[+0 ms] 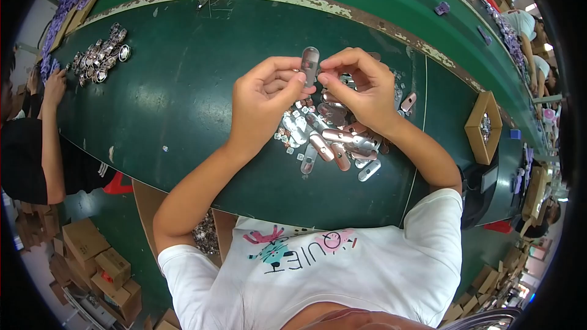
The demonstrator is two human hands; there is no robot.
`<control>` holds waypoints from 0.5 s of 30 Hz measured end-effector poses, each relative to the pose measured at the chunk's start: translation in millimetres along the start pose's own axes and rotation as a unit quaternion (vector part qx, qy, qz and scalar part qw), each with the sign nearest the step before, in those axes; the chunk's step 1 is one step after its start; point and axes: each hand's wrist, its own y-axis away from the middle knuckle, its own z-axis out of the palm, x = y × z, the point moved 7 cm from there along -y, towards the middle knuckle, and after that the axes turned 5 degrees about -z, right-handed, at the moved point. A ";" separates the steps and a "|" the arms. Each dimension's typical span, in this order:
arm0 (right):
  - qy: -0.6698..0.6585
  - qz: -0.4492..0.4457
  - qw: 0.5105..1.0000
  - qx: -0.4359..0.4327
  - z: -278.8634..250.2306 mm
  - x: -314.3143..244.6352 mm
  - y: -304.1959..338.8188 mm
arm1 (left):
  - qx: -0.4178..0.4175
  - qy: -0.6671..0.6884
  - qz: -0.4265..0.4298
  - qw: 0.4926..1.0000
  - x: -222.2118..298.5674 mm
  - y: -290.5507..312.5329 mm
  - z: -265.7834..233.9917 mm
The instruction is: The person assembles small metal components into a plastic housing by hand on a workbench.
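My left hand is closed on a shiny, silver oblong metal plate with rounded ends, held upright between thumb and fingers above the table. Close to the plate's right edge, my right hand has its thumb and forefinger brought together; whatever they pinch is too small to make out. Beneath both hands lies a loose pile of similar oblong metal plates, some silver and some pinkish copper, several with a small slot. Small square metal pieces are scattered along the pile's left side.
The dark green table ends at a worn metal rail. At the far left, a heap of round metal parts lies near a co-worker's hand. An open cardboard box with small parts stands at the right.
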 end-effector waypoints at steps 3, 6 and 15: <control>0.004 -0.012 1.000 -0.017 -0.4 0.0 1.2 | -0.005 -0.006 -0.016 1.000 -4.4 0.7 2.1; 0.017 0.012 0.999 -0.035 -0.8 2.3 1.0 | 0.008 -0.037 -0.005 0.999 -3.0 -0.2 -1.2; 0.089 -0.086 0.992 -0.039 2.5 -12.3 -3.7 | -0.038 -0.043 -0.010 0.998 -8.4 -1.3 5.1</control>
